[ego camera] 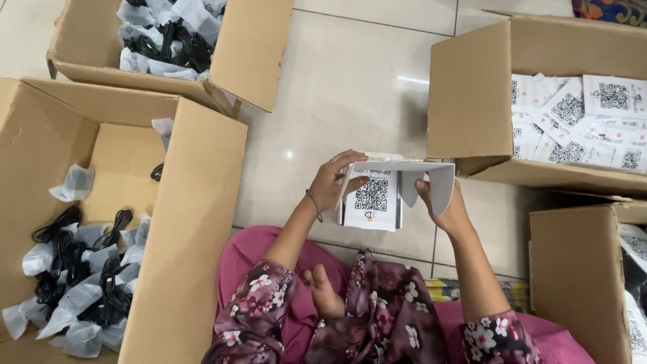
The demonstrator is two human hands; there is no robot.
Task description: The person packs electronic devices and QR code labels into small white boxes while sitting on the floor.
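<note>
Hands, left hand (331, 180) and right hand (441, 205), grip a half-folded white carton (381, 195), flaps unclosed; finished cartons (579, 121) fill the box beyond the right hand.

pale tiled floor (350, 87); four cardboard boxes (195, 222) on it

Single head-worn view, looking steeply down from close above, tiled floor (350, 87) and lap filling the frame
</note>
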